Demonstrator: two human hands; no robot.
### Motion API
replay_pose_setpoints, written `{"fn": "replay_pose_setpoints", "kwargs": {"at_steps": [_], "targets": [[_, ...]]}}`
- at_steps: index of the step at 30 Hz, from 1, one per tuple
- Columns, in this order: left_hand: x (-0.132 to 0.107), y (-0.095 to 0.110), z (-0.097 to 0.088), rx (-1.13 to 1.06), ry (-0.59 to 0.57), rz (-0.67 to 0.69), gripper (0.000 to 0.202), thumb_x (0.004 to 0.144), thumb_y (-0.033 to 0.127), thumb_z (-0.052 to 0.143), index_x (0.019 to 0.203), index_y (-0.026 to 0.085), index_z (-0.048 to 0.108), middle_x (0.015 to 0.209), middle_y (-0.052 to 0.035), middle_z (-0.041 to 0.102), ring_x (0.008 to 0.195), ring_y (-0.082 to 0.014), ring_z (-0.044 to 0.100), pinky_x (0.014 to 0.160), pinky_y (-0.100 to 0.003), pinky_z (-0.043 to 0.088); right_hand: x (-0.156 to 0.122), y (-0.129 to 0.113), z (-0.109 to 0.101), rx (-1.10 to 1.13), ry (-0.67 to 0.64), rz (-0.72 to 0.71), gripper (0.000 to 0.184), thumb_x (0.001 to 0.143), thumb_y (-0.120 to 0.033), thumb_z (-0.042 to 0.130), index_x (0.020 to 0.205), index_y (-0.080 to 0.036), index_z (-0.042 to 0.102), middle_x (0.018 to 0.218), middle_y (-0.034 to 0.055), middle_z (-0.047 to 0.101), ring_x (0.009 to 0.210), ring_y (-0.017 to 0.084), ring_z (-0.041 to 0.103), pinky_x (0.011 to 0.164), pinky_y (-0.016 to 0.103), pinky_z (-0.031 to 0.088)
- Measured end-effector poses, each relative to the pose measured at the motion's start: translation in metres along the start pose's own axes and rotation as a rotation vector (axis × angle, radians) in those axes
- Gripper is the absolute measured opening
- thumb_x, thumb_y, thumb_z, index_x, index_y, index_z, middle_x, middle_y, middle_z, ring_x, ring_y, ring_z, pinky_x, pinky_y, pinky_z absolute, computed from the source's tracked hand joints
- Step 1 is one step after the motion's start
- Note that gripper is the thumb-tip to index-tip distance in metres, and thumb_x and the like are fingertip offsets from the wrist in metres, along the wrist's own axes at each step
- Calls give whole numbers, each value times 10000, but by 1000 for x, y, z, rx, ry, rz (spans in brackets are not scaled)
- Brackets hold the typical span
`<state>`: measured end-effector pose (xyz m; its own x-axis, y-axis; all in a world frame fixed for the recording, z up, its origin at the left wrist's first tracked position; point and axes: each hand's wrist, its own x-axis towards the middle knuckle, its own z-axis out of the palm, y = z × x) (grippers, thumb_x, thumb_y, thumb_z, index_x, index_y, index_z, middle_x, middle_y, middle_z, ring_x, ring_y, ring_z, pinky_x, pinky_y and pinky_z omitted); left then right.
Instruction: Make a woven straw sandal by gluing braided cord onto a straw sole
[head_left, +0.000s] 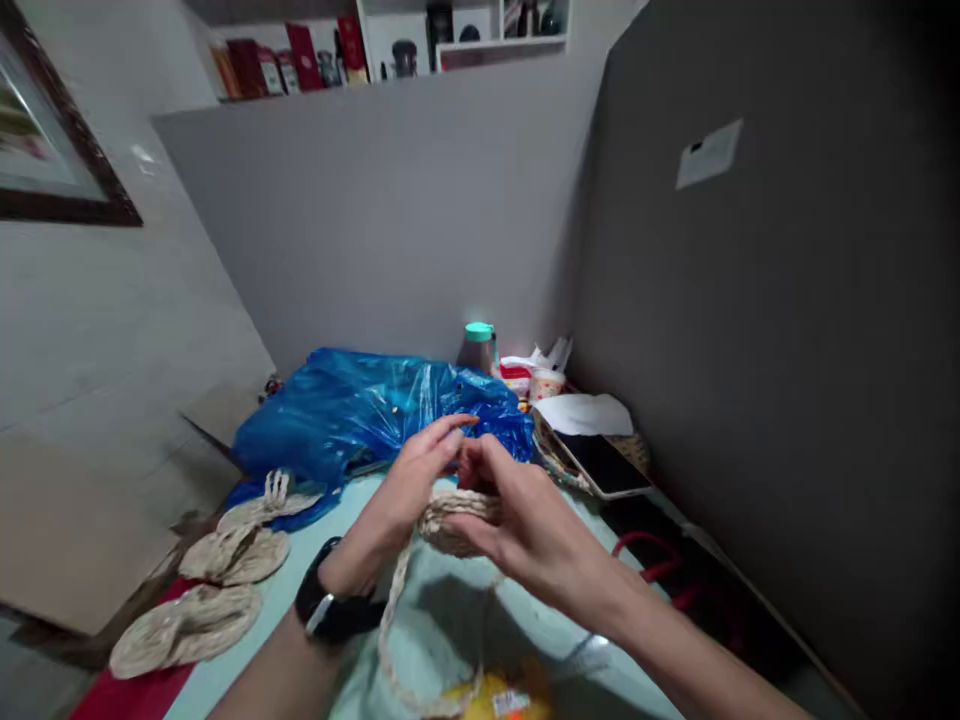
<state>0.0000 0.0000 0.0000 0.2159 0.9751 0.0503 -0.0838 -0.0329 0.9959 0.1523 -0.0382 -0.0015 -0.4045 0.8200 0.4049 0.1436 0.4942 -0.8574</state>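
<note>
A partly coiled braid of pale straw-like cord (454,525) is held up between my two hands above the table. My right hand (525,510) grips the coil, its thumb along the near face and the fingers curled behind. At the coil's far left side, my left hand (424,470) is closed against it with the index finger stretched out; its other fingertips are partly hidden. A loose tail of the braid hangs in a loop toward a yellow packet (499,697). Several woven straw slippers (236,555) lie at the left edge of the table.
Behind my hands a large blue plastic bag (322,405) spreads over the pale green tabletop (360,500). A bottle with a teal lid (478,345), a patterned cup (547,384) and a dark-screened tablet (604,465) stand or lie at the back right. Grey partitions (397,220) rise behind.
</note>
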Motion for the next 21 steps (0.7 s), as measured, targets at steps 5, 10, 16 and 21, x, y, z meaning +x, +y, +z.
{"fn": "replay_pose_setpoints", "kwargs": {"at_steps": [5,10,16,21], "targets": [[-9,13,-8,-41,-7,51,416,843,477,617,1142,188,626,1100,-103,723,1013,-274,654,865,-358,479,13,15,-17,23,234,21,159,938,-362,524,967,-209,493,923,-1,555,820,152,518,706,266,385],[-8,1,5,-73,-34,49,480,711,304,770,1134,150,606,1047,-122,711,893,-248,660,771,-353,511,12,20,-13,144,282,75,251,957,-461,451,978,-212,474,889,0,533,793,156,519,691,272,416],[-12,0,9,-40,-42,24,342,694,264,762,992,137,652,904,-82,706,788,-196,628,733,-319,485,20,20,-28,275,253,122,467,917,-636,457,1047,-203,572,1162,70,608,1120,225,541,937,351,412],[-21,2,27,49,-123,9,222,667,248,755,839,139,668,778,-26,671,737,-174,579,685,-281,449,22,27,-21,439,177,183,735,918,-727,308,1398,-183,421,1392,134,517,1314,235,458,1089,427,341]]}}
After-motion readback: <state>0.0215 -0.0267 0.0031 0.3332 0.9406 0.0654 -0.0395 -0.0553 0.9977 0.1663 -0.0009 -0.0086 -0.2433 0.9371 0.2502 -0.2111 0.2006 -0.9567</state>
